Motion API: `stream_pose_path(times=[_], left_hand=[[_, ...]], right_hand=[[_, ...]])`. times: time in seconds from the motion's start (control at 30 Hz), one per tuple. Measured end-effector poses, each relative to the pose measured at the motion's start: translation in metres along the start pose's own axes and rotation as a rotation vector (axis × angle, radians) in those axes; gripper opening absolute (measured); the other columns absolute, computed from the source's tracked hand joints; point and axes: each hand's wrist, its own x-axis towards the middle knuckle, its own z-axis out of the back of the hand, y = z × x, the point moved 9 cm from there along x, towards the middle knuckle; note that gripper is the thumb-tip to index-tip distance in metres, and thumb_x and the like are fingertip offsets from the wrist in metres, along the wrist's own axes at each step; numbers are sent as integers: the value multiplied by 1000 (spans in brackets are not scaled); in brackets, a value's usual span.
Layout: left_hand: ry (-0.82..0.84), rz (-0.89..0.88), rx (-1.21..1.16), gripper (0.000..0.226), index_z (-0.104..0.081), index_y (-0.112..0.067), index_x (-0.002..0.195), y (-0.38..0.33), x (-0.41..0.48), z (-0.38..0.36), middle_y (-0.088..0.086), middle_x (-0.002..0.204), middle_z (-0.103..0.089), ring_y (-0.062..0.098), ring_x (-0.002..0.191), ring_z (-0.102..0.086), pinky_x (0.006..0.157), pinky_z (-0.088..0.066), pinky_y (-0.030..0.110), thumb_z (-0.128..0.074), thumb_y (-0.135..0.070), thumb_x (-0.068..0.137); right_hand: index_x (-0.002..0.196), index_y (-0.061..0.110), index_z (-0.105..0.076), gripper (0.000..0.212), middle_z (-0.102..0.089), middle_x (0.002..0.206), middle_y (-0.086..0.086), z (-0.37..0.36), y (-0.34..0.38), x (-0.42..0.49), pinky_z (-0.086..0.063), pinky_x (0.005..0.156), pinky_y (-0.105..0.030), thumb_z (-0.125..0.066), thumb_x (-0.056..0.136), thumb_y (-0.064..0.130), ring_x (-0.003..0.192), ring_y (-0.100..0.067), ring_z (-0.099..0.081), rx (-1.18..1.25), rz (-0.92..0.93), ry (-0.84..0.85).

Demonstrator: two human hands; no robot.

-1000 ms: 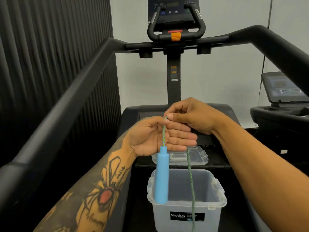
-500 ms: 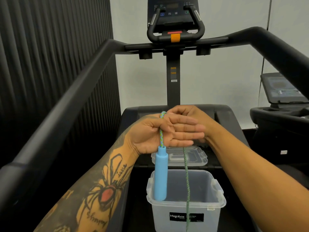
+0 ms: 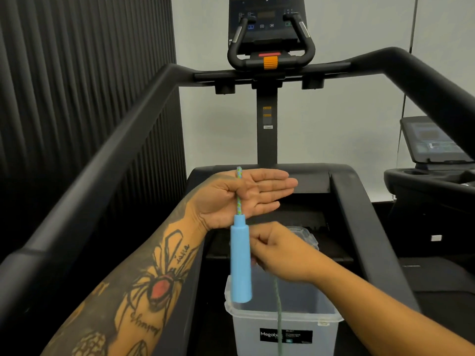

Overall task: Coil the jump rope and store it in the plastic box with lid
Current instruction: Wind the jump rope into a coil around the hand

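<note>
My left hand (image 3: 257, 194) is held palm up with straight fingers, and its thumb pins the green-blue jump rope (image 3: 239, 208) across the palm. The rope's blue handle (image 3: 240, 263) hangs straight down from that hand. Just below, slightly blurred, my right hand (image 3: 280, 255) grips the rope with curled fingers. From under it a strand of rope (image 3: 279, 312) drops in front of the clear plastic box (image 3: 331, 318), which stands open on the treadmill belt. The box's lid (image 3: 309, 237) lies beyond it, partly hidden by my right hand.
Black treadmill handrails (image 3: 108, 160) run along both sides of me. The console post (image 3: 267, 124) rises straight ahead. A second machine (image 3: 434, 160) stands at the right, and a dark ribbed wall lies to the left.
My right hand came from behind the left hand's fingers down to below it, carrying the rope along. My left hand stayed flat with the handle hanging.
</note>
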Motion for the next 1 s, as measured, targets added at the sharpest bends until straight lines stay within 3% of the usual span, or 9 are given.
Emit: stream_pose_path(times=[0.17,0.27,0.33,0.47,0.53,0.63,0.83,0.9,1.0], left_hand=[[-17,49,45,70,-24,9,143,5,-10,21,28,151,-27,36,141,-27,118,-8,52,-39,3,75],[118,61,-81,62,-37,10,137,10,-14,8,28,135,-49,37,124,-48,110,-30,49,-51,-9,80],[192,29,-139,48,-49,4,127,10,-16,-1,20,117,-62,32,113,-54,108,-31,48,-49,-11,82],[143,83,-64,56,-46,1,131,15,-13,2,32,140,-38,46,136,-28,117,-6,55,-59,-4,77],[114,115,-32,66,-36,6,139,16,-10,0,32,149,-26,44,141,-21,117,-9,52,-61,-10,80],[56,171,-40,71,-38,8,136,20,-7,2,27,147,-34,40,140,-28,112,-26,46,-68,-21,79],[-78,174,-72,71,-40,5,136,19,-14,21,22,151,-31,37,139,-31,108,-30,43,-71,-22,78],[-56,193,-76,66,-38,7,137,20,-18,19,24,150,-31,36,140,-29,111,-27,43,-64,-22,83],[57,207,-125,61,-32,11,138,22,-18,5,28,147,-33,40,140,-26,113,-20,46,-44,-26,92]], right_hand=[[68,17,-53,29,-48,58,5,17,44,-21,-35,53,-22,-60,94,27,53,-9,-40,-303,103,47],[78,22,-64,15,-55,64,6,41,75,-15,-36,53,-16,-62,93,26,55,-5,-46,-345,150,-6],[86,21,-68,9,-59,69,10,63,85,-2,-39,55,-13,-63,92,26,58,-2,-51,-375,166,-96],[84,20,-70,6,-67,76,5,95,88,31,-45,60,-18,-69,88,25,65,-7,-59,-358,186,-184],[83,18,-71,6,-71,77,-2,101,85,46,-49,60,-22,-73,84,23,65,-13,-62,-318,181,-150],[89,13,-74,6,-71,75,1,100,78,60,-46,57,-14,-74,84,16,59,0,-60,-242,158,-35],[84,10,-73,16,-64,61,5,112,58,65,-41,51,-12,-80,78,23,51,-1,-51,-225,99,14],[80,11,-73,15,-58,51,11,115,53,64,-38,49,-11,-77,81,25,47,-1,-46,-269,84,30],[86,11,-74,9,-63,64,0,110,53,68,-41,51,-18,-73,86,21,54,-6,-47,-145,101,30]])
